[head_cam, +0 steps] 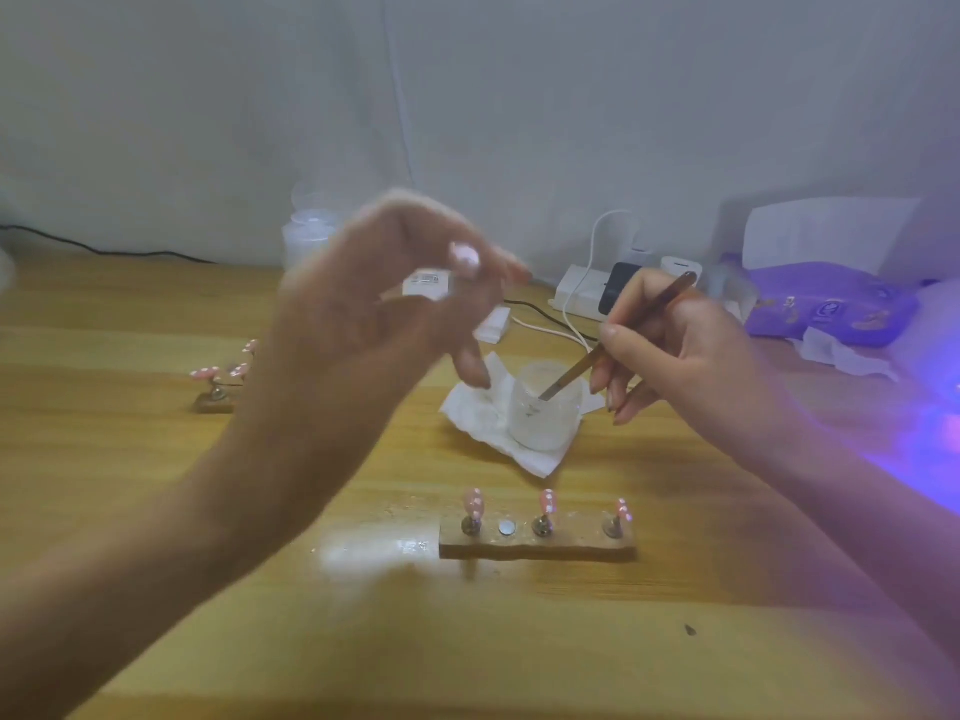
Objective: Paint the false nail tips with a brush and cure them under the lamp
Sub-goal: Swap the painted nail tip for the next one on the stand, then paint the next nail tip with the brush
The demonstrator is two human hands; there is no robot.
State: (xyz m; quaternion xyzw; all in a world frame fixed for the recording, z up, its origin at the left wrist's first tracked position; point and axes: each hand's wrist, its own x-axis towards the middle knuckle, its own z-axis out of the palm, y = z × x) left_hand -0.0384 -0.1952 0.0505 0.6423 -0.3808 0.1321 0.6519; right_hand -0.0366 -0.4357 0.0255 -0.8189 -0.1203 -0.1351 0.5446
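Wooden table (156, 511) carries a block stand (537, 545) at centre front, with three pink nail tips (547, 501) upright on its pegs. Right hand (691, 356) grips the brush (623, 335), bristle end inside a small jar (540, 423) standing on a tissue (478, 423). Left hand (363, 314), raised and blurred, appears to pinch a fourth pink tip (464, 258) between thumb and forefinger.

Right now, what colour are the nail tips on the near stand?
Nail tips: pink with whitish marks; head view.
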